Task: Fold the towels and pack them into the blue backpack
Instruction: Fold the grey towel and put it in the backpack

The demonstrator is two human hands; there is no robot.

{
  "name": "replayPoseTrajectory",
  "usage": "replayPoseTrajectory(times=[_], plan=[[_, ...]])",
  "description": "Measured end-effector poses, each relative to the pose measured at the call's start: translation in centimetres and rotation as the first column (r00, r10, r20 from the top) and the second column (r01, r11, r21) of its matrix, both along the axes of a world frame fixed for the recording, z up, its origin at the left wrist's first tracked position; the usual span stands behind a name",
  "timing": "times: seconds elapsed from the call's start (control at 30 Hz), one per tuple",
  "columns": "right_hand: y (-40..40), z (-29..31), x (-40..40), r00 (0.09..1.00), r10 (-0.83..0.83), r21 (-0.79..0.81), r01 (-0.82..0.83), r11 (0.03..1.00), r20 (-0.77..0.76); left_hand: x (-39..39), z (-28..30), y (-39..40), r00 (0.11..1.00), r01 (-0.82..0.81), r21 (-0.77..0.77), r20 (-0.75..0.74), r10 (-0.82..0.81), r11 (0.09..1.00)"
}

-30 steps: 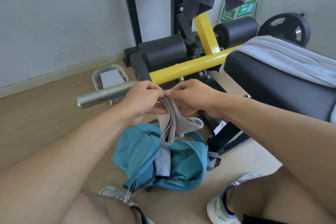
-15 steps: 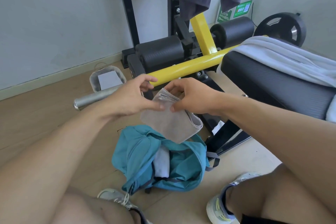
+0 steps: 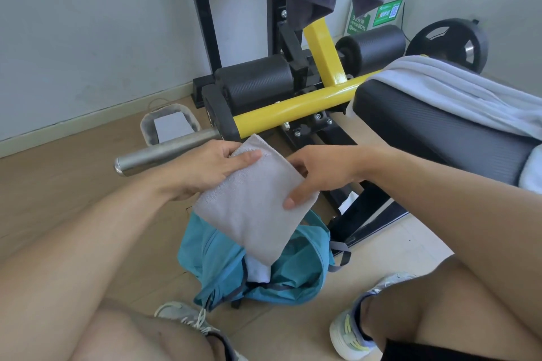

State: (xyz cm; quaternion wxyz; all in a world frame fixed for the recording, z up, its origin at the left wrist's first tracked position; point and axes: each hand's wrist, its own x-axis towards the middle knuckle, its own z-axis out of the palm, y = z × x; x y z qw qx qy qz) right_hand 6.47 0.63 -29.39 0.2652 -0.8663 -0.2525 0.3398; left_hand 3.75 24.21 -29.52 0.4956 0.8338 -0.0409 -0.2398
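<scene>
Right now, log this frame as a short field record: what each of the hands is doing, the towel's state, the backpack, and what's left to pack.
left hand: pinches the grey towel's upper left edge, thumb on top
right hand: holds the towel's right edge, thumb on top
grey towel: folded flat, held in the air above the bag
blue backpack: on the floor, open, a white towel already inside
pale towel on bench: spread over the pad, not yet packed

Matt grey cloth towel (image 3: 252,199); glossy yellow metal bar (image 3: 293,111).
</scene>
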Motion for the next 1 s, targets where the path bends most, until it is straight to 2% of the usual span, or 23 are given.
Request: replayPoseTrajectory(times=[0.07, 0.17, 0.3, 0.37, 0.43, 0.5, 0.63, 0.7, 1.0], plan=[[-0.6, -0.1, 0.4, 0.997, -0.068, 0.050, 0.070, 0.996, -0.046, 0.1, -0.2, 0.1, 0.999, -0.047, -0.028, -0.004, 0.047, 0.998], [-1.0, 0.0, 0.9, 0.947, -0.218, 0.224, 0.271, 0.936, -0.235, 0.1, -0.2, 0.1, 0.990, -0.144, -0.146, -0.031, 0.141, 0.979], [-1.1, 0.1, 1.7, 0.799, -0.405, 0.451, 0.590, 0.670, -0.443, 0.0, -0.2, 0.0, 0.975, -0.221, -0.402, -0.112, 0.192, 0.889], [-1.0, 0.1, 1.8, 0.731, -0.439, 0.481, 0.678, 0.555, -0.522, -0.1, -0.5, -0.1, 0.969, -0.238, -0.472, -0.175, 0.175, 0.849], [-0.9, 0.3, 1.7, 0.686, -0.440, 0.473, 0.723, 0.504, -0.580, 0.0, -0.7, -0.2, 0.965, -0.247, -0.499, -0.209, 0.161, 0.831], [-0.8, 0.4, 1.4, 0.658, -0.400, 0.437, 0.737, 0.515, -0.638, 0.1, -0.8, -0.2, 0.960, -0.267, -0.517, -0.219, 0.176, 0.813], [-1.0, 0.4, 0.8, 0.644, -0.291, 0.307, 0.651, 0.695, -0.707, 0.4, -0.9, -0.1, 0.956, -0.287, -0.526, -0.215, 0.202, 0.800], [-1.0, 0.1, 0.7, 0.660, -0.288, 0.274, 0.611, 0.743, -0.694, 0.4, -1.0, 0.0, 0.950, -0.306, -0.510, -0.214, 0.226, 0.804], [-0.1, 0.7, 1.3, 0.613, -0.371, 0.322, 0.731, 0.601, -0.698, 0.4, -0.2, 0.4, 0.944, -0.330, -0.551, -0.213, 0.253, 0.766]])
